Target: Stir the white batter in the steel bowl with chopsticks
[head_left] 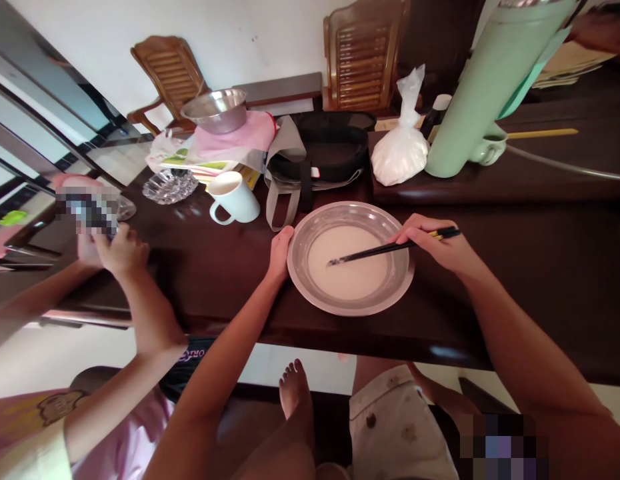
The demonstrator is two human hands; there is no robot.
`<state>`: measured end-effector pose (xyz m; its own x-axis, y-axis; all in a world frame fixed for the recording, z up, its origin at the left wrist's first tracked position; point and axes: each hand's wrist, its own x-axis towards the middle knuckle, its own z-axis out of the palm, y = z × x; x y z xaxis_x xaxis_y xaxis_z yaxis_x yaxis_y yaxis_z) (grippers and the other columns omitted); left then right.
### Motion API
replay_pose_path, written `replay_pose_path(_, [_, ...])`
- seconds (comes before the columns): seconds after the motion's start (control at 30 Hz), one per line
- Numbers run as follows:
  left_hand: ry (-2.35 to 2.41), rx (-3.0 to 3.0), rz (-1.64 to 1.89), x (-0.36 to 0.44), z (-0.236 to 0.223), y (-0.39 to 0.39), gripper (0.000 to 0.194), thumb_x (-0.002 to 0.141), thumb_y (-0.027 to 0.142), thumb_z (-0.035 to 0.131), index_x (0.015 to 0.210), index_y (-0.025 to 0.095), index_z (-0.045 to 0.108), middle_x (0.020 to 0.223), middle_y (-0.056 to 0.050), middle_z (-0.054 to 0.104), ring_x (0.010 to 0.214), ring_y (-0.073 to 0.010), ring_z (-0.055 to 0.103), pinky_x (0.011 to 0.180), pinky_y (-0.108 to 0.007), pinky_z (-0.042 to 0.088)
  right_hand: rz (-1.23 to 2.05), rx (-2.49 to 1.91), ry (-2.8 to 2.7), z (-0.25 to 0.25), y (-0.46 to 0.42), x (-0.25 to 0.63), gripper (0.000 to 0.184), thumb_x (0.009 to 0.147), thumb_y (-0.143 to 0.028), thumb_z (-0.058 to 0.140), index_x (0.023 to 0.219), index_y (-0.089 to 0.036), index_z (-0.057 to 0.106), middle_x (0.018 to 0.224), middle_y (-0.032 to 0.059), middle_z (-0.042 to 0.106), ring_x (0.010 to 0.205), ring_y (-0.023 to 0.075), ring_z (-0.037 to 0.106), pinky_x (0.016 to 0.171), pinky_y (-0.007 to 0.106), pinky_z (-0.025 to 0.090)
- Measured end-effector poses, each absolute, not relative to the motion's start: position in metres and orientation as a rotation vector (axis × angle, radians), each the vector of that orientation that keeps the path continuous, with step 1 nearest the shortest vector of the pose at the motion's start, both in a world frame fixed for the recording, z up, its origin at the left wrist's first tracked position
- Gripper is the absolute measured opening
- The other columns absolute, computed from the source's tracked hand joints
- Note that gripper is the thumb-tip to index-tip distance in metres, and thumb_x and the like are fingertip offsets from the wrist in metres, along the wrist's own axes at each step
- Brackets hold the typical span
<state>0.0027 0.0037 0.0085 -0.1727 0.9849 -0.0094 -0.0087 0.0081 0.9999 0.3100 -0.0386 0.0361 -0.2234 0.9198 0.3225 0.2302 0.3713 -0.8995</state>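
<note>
A wide metal bowl holding a milky white liquid rests on the dark table. My left hand grips the bowl's left rim, thumb at the edge and the other fingers mostly hidden. Over the bowl's right side, my right hand is closed around a pair of black chopsticks. Their tips reach into the liquid and carry a little white stuff.
Behind the bowl stand a white mug, a black and grey bag, a tied bag of white powder and a green flask. A steel basin and a glass ashtray lie leftward. Another person's hands hold a blurred device.
</note>
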Motion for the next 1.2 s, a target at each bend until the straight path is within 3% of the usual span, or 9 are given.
replay_pose_path(0.2, [1.355, 1.109, 1.324, 0.0023, 0.0106, 0.0034, 0.036, 0.086, 0.019, 0.050, 0.052, 0.019, 0.038, 0.056, 0.004, 0.036, 0.056, -0.0102, 0.031, 0.054, -0.021, 0.033, 0.919, -1.003, -1.552, 0.0363, -0.0384, 0.3126, 0.031, 0.092, -0.036, 0.058, 0.067, -0.024, 0.070, 0.069, 0.0018, 0.070, 0.071, 0.0187, 0.070, 0.071, 0.032, 0.053])
replay_pose_path(0.37, [1.332, 1.097, 1.325, 0.0018, 0.0099, 0.0036, 0.036, 0.086, 0.019, 0.050, 0.053, 0.019, 0.038, 0.056, 0.005, 0.035, 0.056, -0.0098, 0.031, 0.054, -0.020, 0.032, 0.879, -1.054, -1.688, 0.0363, -0.0385, 0.3094, 0.024, 0.090, -0.039, 0.061, 0.074, -0.025, 0.073, 0.081, 0.0024, 0.074, 0.081, 0.0198, 0.070, 0.076, 0.033, 0.053])
replay_pose_path(0.53, [1.318, 1.059, 1.326, 0.0020, 0.0099, 0.0026, 0.035, 0.087, 0.017, 0.049, 0.053, 0.018, 0.040, 0.058, 0.004, 0.037, 0.057, -0.0096, 0.031, 0.055, -0.020, 0.032, 0.904, -1.025, -1.547, 0.0375, -0.0392, 0.3117, 0.033, 0.092, -0.038, 0.057, 0.065, -0.023, 0.069, 0.067, 0.0009, 0.069, 0.069, 0.0166, 0.068, 0.071, 0.030, 0.052])
replay_pose_path(0.7, [1.301, 1.022, 1.321, 0.0023, 0.0102, 0.0013, 0.035, 0.088, 0.018, 0.050, 0.054, 0.018, 0.042, 0.058, 0.004, 0.037, 0.056, -0.0098, 0.031, 0.054, -0.021, 0.032, 0.898, -1.065, -1.720, 0.0363, -0.0384, 0.3090, 0.025, 0.090, -0.040, 0.059, 0.075, -0.027, 0.073, 0.082, 0.0024, 0.074, 0.082, 0.0210, 0.069, 0.077, 0.035, 0.052])
replay_pose_path(0.9, [1.303, 1.053, 1.320, 0.0018, 0.0094, 0.0013, 0.035, 0.087, 0.018, 0.050, 0.054, 0.019, 0.039, 0.057, 0.005, 0.035, 0.056, -0.0095, 0.030, 0.054, -0.020, 0.031, 0.904, -1.033, -1.572, 0.0386, -0.0402, 0.3088, 0.033, 0.090, -0.043, 0.058, 0.065, -0.024, 0.068, 0.068, 0.0020, 0.069, 0.070, 0.0195, 0.068, 0.071, 0.034, 0.053])
replay_pose_path(1.07, [1.312, 1.128, 1.318, 0.0014, 0.0103, 0.0020, 0.036, 0.087, 0.019, 0.048, 0.053, 0.019, 0.037, 0.057, 0.004, 0.035, 0.057, -0.0098, 0.030, 0.056, -0.020, 0.032, 0.870, -1.081, -1.710, 0.0388, -0.0402, 0.3069, 0.026, 0.090, -0.040, 0.059, 0.075, -0.024, 0.072, 0.082, 0.0033, 0.074, 0.083, 0.0208, 0.069, 0.078, 0.034, 0.052])
replay_pose_path(1.2, [1.308, 1.136, 1.313, 0.0012, 0.0094, 0.0031, 0.035, 0.087, 0.019, 0.048, 0.054, 0.019, 0.038, 0.058, 0.004, 0.035, 0.058, -0.0101, 0.030, 0.056, -0.021, 0.032, 0.843, -1.077, -1.535, 0.0402, -0.0398, 0.3096, 0.030, 0.091, -0.038, 0.059, 0.067, -0.022, 0.069, 0.069, 0.0020, 0.070, 0.072, 0.0175, 0.068, 0.073, 0.031, 0.052])
